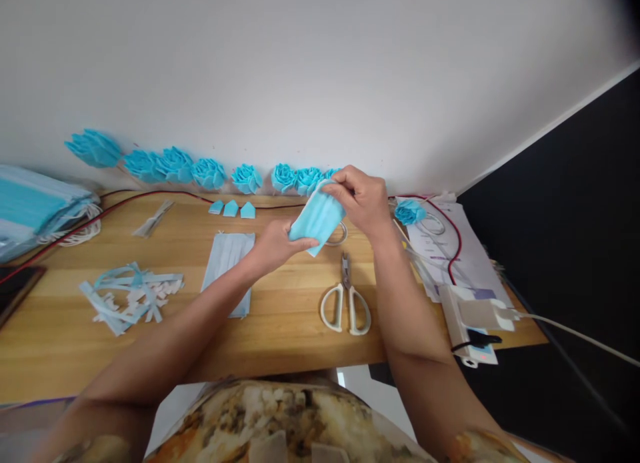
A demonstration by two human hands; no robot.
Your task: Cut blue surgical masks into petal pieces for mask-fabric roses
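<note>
A blue face mask (318,217) is held up over the wooden table (280,316), folded between both hands. My left hand (276,243) pinches its lower left edge. My right hand (361,199) grips its upper right corner with the fingers curled over it. Another pale blue mask (228,263) lies flat on the table below my left wrist. White-handled scissors (346,303) lie closed on the table below the held mask.
A row of blue mask flowers (200,169) leans on the white wall; one more flower (409,211) sits on papers at right. Three small blue folded pieces (231,209), a stack of masks (35,206), cut scraps (131,295), red wire (125,199) and a white power strip (470,319) surround the work area.
</note>
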